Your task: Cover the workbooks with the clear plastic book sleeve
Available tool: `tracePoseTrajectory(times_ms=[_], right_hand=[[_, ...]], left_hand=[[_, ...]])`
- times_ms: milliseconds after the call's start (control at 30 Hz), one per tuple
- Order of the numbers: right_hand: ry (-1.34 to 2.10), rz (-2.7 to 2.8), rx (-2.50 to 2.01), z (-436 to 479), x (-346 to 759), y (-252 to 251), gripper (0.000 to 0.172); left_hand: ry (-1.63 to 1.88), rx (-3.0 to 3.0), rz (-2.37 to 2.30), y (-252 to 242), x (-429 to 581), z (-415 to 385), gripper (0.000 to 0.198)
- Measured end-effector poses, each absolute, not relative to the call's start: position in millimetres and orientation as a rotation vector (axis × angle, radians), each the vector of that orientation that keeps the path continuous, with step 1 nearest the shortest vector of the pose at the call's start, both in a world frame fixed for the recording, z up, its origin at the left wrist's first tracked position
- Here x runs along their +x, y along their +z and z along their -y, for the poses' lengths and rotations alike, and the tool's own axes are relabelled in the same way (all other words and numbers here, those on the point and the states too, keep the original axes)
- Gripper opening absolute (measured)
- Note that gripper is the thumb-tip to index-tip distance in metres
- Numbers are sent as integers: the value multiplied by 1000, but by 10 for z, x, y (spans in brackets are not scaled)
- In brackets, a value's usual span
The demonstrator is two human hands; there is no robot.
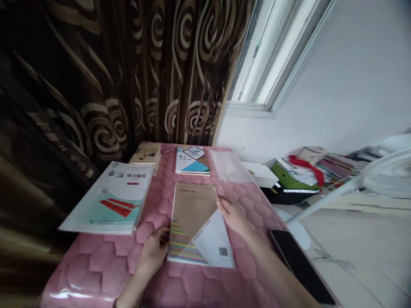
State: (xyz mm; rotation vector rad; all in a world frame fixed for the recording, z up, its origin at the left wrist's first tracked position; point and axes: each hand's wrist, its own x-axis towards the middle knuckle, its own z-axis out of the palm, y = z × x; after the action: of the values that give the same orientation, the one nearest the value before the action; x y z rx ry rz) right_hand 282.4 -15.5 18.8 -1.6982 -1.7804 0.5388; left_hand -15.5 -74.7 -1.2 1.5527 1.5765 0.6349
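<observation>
A thin paperback book (pixel 194 214) with a brown, white and striped cover lies in front of me, its barcode at the lower right corner. My left hand (pixel 154 249) is at the book's left edge, fingers curled in against it; some fingertips are hidden. On the opposite side, my right hand (pixel 231 214) grips the upper right edge between thumb and fingers. Left of the book is a stack topped by a white and teal calligraphy workbook (pixel 120 196). Beyond it sit a smaller stack of tan books (pixel 146 154) and a white and blue booklet (pixel 192 160).
A pink padded table cover (pixel 189 286) lies under everything. A translucent plastic sheet (pixel 229 164) rests at the back right, and a black tablet-like slab (pixel 300 265) along the right edge. Past the table stand a white fan (pixel 334 194) and piled papers (pixel 298 169). Dark curtains (pixel 154 72) hang behind.
</observation>
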Motion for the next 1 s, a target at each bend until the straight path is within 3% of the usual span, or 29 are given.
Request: tracePoseTrajectory(times_ms=[267, 600, 833, 1000], right_hand=[[118, 2240, -1834, 280, 2574, -496, 64], [43, 2411, -1775, 300, 2300, -429, 72], [97, 2713, -1152, 101, 1783, -307, 53], [245, 2772, -1179, -662, 1466, -182, 55]], left_hand=[[785, 1658, -1641, -221, -157, 771, 27], [441, 2538, -1888, -334, 179, 945, 56], [508, 2825, -1793, -696, 271, 919, 53], [652, 2843, -1875, -707, 286, 961, 62]])
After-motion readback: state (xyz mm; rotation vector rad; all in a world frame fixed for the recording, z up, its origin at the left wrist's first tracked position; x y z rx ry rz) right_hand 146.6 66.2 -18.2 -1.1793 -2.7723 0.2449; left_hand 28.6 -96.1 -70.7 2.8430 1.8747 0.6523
